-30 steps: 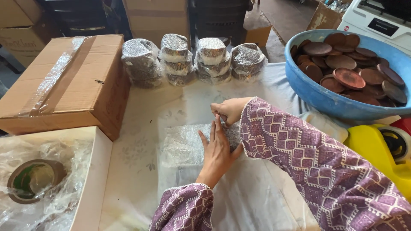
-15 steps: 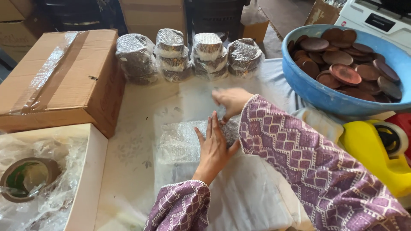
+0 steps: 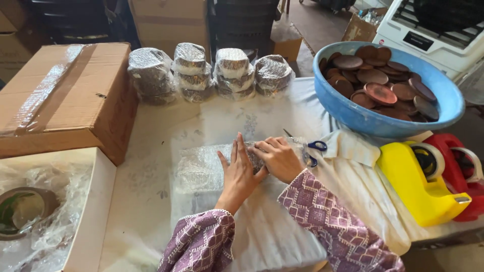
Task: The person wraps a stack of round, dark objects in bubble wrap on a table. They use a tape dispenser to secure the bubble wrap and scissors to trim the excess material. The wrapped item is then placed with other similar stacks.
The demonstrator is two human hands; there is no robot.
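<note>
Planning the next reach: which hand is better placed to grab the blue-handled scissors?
Right, likely. The right hand lies beside the blue-handled scissors; the left hand is farther off, flat on the clear bubble-wrap bundle.

**Hidden and cut-off items**

Bubble-wrap bundle (image 3: 212, 166): contents not discernible through the wrap; right part covered by left hand (image 3: 239, 174) and right hand (image 3: 279, 158).
Scissors (image 3: 312, 148): only blue handles and a blade tip show; the rest lies behind the right hand.
Tape roll (image 3: 20, 209), near left: veiled by clear plastic, cut by the left edge.
Red tape dispenser (image 3: 461, 166): partly behind the yellow dispenser (image 3: 418, 184).
Wrapped stacks (image 3: 191, 70), far: contents blurred by wrap.
</note>
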